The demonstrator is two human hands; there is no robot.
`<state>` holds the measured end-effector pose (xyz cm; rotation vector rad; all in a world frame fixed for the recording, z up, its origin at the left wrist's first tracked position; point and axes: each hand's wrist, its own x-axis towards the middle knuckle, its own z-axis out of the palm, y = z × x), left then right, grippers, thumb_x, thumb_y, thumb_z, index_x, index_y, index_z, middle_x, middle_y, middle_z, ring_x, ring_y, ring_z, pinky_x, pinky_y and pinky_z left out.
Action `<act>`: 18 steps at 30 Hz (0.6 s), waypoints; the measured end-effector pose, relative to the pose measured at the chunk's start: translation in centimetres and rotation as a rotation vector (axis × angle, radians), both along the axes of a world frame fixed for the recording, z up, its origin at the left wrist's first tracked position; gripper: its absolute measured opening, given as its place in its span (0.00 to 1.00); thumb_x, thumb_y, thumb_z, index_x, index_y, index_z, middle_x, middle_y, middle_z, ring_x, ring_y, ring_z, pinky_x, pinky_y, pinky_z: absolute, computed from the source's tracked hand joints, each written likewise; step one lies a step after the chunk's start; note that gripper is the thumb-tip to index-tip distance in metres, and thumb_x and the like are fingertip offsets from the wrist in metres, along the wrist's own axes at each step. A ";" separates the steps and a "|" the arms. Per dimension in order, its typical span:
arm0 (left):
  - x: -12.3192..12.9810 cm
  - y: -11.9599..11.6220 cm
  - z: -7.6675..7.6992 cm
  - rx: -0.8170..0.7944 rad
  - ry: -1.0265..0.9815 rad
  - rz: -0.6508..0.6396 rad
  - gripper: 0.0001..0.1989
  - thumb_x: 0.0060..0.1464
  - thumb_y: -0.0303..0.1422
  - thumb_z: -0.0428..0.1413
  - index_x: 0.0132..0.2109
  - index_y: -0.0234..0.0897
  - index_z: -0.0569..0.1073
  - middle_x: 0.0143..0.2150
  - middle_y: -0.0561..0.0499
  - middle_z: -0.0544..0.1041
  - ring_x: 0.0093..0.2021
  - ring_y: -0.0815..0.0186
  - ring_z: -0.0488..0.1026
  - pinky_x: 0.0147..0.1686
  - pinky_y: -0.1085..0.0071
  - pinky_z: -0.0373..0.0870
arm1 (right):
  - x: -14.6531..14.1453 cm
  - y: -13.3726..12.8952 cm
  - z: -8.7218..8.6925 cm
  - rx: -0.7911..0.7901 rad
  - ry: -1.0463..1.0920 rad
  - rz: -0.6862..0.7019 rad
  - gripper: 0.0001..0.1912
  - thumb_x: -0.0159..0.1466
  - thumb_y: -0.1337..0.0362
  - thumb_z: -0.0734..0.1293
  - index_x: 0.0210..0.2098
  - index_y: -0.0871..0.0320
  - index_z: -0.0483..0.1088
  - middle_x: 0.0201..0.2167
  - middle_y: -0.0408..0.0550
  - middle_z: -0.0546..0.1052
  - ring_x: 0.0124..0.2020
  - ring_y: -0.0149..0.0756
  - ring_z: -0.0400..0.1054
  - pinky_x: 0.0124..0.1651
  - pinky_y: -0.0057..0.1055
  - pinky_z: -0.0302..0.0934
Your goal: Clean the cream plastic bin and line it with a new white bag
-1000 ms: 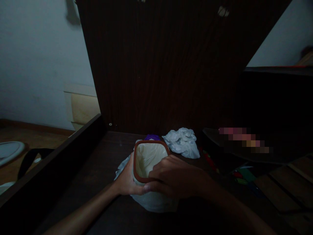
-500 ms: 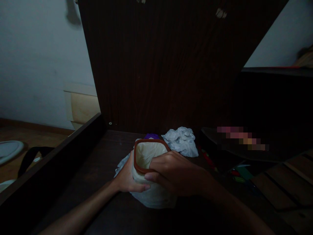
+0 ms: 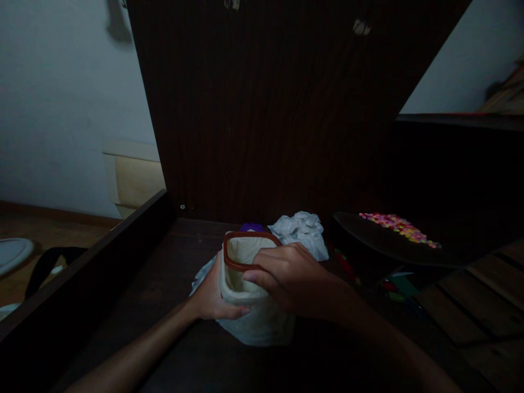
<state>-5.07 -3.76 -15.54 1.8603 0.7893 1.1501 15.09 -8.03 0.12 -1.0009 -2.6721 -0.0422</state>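
Observation:
A small pale bin [image 3: 260, 327] stands on a dark wooden surface, with a whitish plastic bag [image 3: 243, 248] lining its inside. My left hand [image 3: 213, 295] is wrapped around the bin's left side, thumb across the front. The brown rim ring [image 3: 250, 234] is tilted, its front edge raised off the bin's mouth. My right hand [image 3: 292, 278] grips that ring at its front right, thumb outside and fingers curled over the inside. Its fingertips are partly hidden. Behind the bin a crumpled white plastic bag [image 3: 301, 232] and something purple [image 3: 251, 226] lie on the surface.
A tall dark wooden panel [image 3: 262, 109] rises behind the bin. Along the left runs a raised dark board [image 3: 123, 240]. To the right are a dark curved piece with small pink and yellow bits [image 3: 399, 226], some coloured items [image 3: 397, 295] and wooden slats [image 3: 470, 305].
My right hand has raised the front of the brown ring away from the bin's mouth. My left hand keeps its hold on the bin. The view has shifted slightly.

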 end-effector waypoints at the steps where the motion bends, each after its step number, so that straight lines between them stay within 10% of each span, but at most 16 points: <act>1: 0.0 0.0 -0.1 0.004 -0.003 0.006 0.47 0.34 0.48 0.72 0.60 0.36 0.67 0.45 0.45 0.79 0.52 0.42 0.77 0.62 0.40 0.68 | -0.1 -0.1 0.1 0.001 0.006 -0.018 0.17 0.74 0.62 0.59 0.32 0.58 0.74 0.28 0.44 0.77 0.28 0.33 0.66 0.32 0.33 0.50; 18: 0.3 0.1 -0.2 -0.005 -0.046 -0.044 0.62 0.34 0.53 0.72 0.70 0.35 0.53 0.65 0.36 0.67 0.65 0.39 0.67 0.68 0.44 0.61 | 4.6 -0.2 0.4 -0.082 0.594 -0.252 0.14 0.74 0.60 0.58 0.37 0.57 0.72 0.31 0.45 0.80 0.28 0.31 0.74 0.34 0.27 0.66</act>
